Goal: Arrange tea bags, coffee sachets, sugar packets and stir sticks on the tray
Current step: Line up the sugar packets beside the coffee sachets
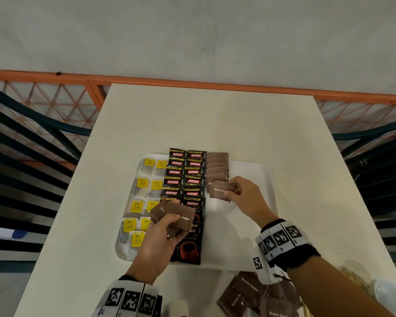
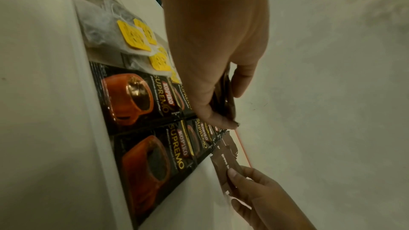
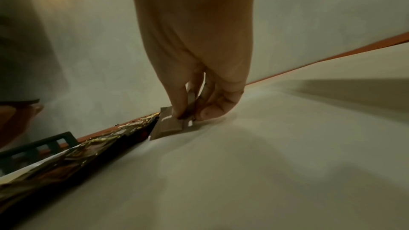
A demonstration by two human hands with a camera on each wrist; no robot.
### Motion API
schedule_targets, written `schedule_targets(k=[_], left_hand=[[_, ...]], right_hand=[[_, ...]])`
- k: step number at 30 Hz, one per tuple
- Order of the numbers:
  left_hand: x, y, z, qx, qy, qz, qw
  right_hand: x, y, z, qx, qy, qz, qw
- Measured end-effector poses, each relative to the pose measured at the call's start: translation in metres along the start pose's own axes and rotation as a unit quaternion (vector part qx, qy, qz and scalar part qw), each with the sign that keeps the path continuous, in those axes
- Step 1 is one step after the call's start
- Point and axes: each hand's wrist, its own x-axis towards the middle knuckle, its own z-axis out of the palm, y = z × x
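Observation:
A white tray (image 1: 264,179) lies on the table. On its left are tea bags (image 1: 142,193) with yellow tags, in the middle two columns of black Kopiko coffee sachets (image 1: 184,177), and to their right a column of brown sugar packets (image 1: 217,167). My left hand (image 1: 167,227) grips a small stack of brown sugar packets (image 1: 181,217) above the coffee sachets. My right hand (image 1: 237,191) pinches one brown sugar packet (image 1: 220,191) at the near end of the sugar column, low on the tray (image 3: 265,146). The right wrist view shows the thumb and fingers (image 3: 179,104) on that packet (image 3: 170,125).
More brown sugar packets (image 1: 258,296) lie loose on the table at the near edge, under my right forearm. A white rounded object (image 1: 389,294) sits at the near right corner. An orange railing (image 1: 192,82) runs behind the table, with dark chairs on both sides.

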Motion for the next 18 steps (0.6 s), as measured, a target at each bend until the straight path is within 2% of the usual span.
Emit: schedule_targets(k=[7,13,18], left_hand=[[0.002,-0.001,-0.006,-0.006,0.010,-0.008,1.000],[0.001,-0.002,-0.007,-0.004,0.020,-0.007,1.000],[0.001,0.000,-0.006,-0.008,0.009,-0.001,1.000]], right_hand=[[0.000,-0.004,0.014,-0.019,-0.005,-0.051,0.999],[0.005,-0.009,0.016,-0.161,0.009,-0.116,0.980],[0.009,-0.009,0.014,-0.179,0.014,-0.122,0.976]])
